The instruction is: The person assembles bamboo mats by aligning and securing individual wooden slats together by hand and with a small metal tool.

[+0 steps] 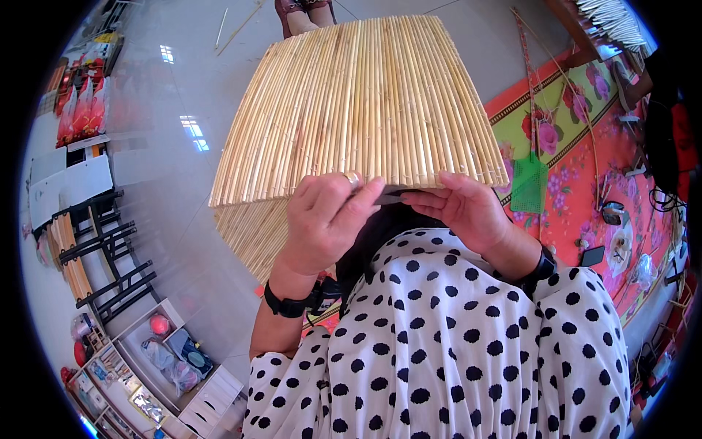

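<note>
A panel of straw-coloured stalks (358, 102), bound side by side with fine stitches, stands tilted in front of my lap. Its near edge lies at my hands, and a second stalk layer (252, 234) shows below on the left. My left hand (327, 216), a ring on one finger, is closed against this edge with thumb and fingers drawn together; what it pinches is hidden. My right hand (468, 212) grips the edge, thumb above and fingers beneath. Between the hands sits a small dark grey piece (391, 196), too unclear to name.
To the right lies a red floral mat (570, 197) with a green fly swatter (529, 183), a phone (592, 255) and loose stalks. On the left are folded black metal frames (110, 256) and a white shelf unit (212, 399). Another person's feet (303, 16) show beyond the panel.
</note>
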`<state>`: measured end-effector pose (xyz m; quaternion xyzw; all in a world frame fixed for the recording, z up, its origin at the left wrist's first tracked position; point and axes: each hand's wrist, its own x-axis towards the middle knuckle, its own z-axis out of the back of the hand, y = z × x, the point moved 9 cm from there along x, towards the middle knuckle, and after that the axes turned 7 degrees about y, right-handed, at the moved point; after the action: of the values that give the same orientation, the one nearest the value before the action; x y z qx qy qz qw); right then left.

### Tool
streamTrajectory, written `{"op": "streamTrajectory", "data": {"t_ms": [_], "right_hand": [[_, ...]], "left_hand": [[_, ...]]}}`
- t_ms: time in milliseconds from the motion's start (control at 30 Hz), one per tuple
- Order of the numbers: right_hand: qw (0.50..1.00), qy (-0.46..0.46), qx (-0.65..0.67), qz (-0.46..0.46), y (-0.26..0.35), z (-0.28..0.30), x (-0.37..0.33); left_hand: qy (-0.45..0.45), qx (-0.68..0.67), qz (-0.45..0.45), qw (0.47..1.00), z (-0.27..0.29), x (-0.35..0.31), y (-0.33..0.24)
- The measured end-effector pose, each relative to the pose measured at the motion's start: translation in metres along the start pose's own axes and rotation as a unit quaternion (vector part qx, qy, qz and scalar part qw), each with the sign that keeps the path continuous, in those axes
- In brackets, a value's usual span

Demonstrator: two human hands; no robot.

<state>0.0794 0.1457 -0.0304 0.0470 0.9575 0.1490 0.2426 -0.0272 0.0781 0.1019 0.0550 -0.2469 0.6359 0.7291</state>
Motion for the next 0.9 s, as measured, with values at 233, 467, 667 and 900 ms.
{"op": "streamTrajectory", "data": {"t_ms": [233, 467, 667, 900], "right_hand": [[1.000, 0.009, 0.020, -0.004, -0.004, 0.003, 0.002], [1.000, 0.016, 0.017, -0.004, -0.005, 0.001, 0.002], [1.000, 0.000, -0.007, -0.001, -0.003, 0.003, 0.003], [1.000, -0.012, -0.024, 0.000, -0.004, 0.006, 0.002]], "left_hand": [[0.042, 0.001, 0.051, 0.998, -0.012, 0.004, 0.000], [0.035, 0.003, 0.013, 0.999, -0.022, 0.020, -0.016], [0.044, -0.036, -0.056, 0.997, -0.021, 0.004, -0.022], [0.024, 0.065, -0.021, 0.997, -0.021, 0.010, -0.018]]}}
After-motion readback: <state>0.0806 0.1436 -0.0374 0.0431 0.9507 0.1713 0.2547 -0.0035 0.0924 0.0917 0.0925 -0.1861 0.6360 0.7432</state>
